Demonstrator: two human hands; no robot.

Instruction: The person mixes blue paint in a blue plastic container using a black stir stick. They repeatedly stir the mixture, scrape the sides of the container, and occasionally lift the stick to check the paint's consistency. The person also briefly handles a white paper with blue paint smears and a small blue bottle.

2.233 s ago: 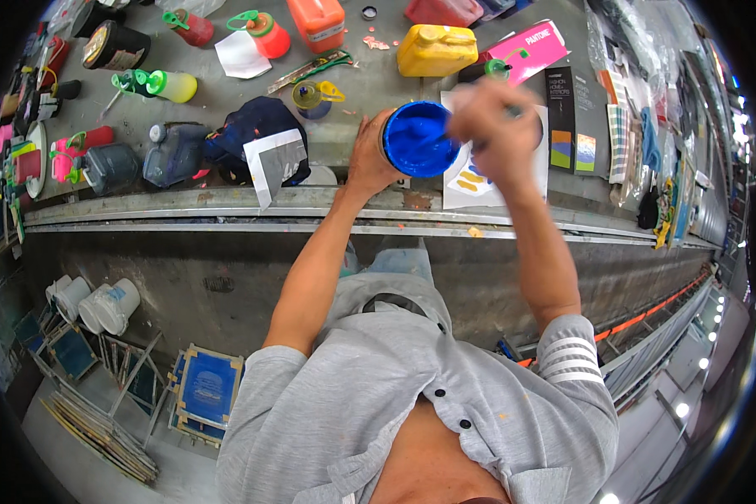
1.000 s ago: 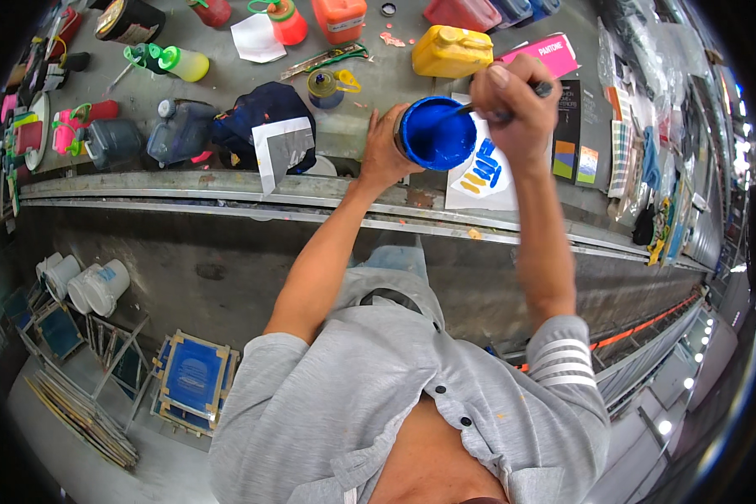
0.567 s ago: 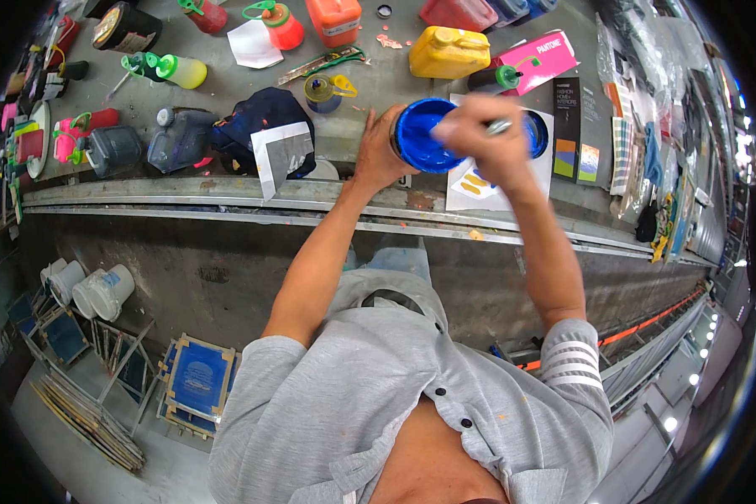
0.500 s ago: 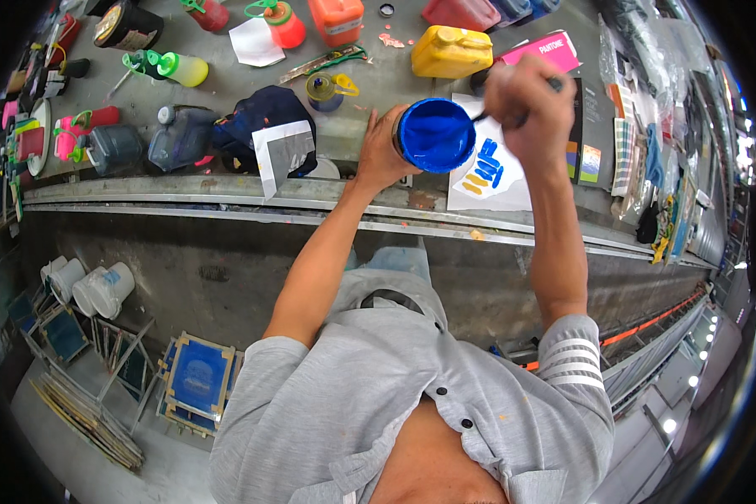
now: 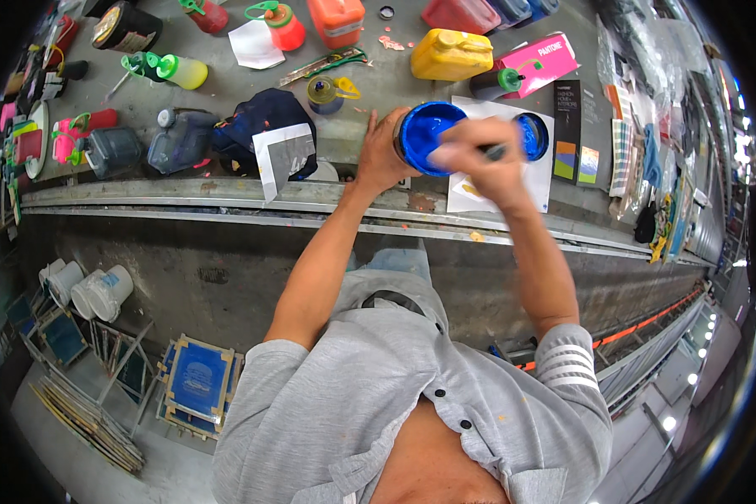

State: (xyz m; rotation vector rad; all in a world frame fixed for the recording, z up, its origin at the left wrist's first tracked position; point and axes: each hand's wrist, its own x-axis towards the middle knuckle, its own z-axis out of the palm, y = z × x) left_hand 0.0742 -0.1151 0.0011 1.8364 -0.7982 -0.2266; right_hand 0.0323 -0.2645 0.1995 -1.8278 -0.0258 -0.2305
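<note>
Blue paint coats the inside and rim of a round tub (image 5: 422,134) at the table's front. My left hand (image 5: 384,155) is wrapped round the tub's left side. Blurred by motion, my right hand (image 5: 483,160) is over the tub's right edge, closed on a dark-handled stirring tool (image 5: 496,152); its working end is hidden behind the fingers. A round lid (image 5: 532,134) smeared with blue lies just right of that hand. Beneath is a white paper sheet (image 5: 538,189); a yellow stroke shows on it, the rest being covered by my hand and forearm.
Behind the tub stand a yellow jug (image 5: 452,55), a dark green-capped bottle (image 5: 496,81) and a pink box (image 5: 539,63). Dark colour cards (image 5: 567,126) lie to the right. Leftward are a small yellow-capped bottle (image 5: 325,95), a dark cloth (image 5: 256,118) and several ink bottles. A metal rail (image 5: 227,200) edges the table.
My right hand has moved left and down over the tub with the stirring tool, uncovering the blue-smeared lid and the green-capped bottle. The blue strokes on the paper are now hidden. My left hand stays put.
</note>
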